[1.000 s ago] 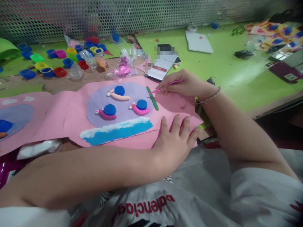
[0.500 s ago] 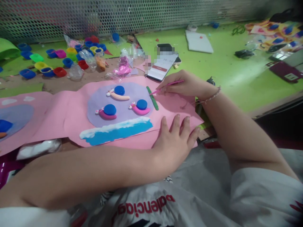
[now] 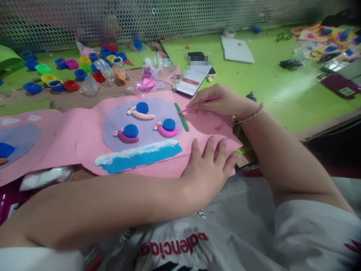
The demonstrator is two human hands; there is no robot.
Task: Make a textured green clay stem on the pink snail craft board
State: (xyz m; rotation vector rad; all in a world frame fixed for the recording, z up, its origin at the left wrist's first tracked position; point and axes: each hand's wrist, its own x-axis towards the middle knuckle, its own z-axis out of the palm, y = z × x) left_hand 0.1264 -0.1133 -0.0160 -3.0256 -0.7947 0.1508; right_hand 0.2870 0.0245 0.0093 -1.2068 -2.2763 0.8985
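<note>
My right hand (image 3: 213, 99) pinches a thin pink clay-modelling tool (image 3: 204, 100), its tip touching the green clay strip (image 3: 182, 117). That strip lies on pink paper (image 3: 90, 126), along the right edge of a pale purple oval (image 3: 118, 116). Flat on the paper's near right part rests my left hand (image 3: 207, 162), fingers spread and holding nothing. On the oval sit three clay snails with blue round shells: a peach one (image 3: 143, 114), a magenta one (image 3: 128, 136) and a bright pink one (image 3: 169, 130). Below them runs a blue and white clay band (image 3: 141, 156).
A lit phone (image 3: 194, 81) lies just beyond the paper. Several coloured little tubs (image 3: 72, 86) and clear plastic bags crowd the back left. A white board (image 3: 237, 49) lies farther back on the green table (image 3: 270, 90). Behind stands a perforated metal panel (image 3: 113, 22).
Almost nothing differs. The pink tool and right hand stay at the green strip with at most a tiny shift, and my left hand keeps its place.
</note>
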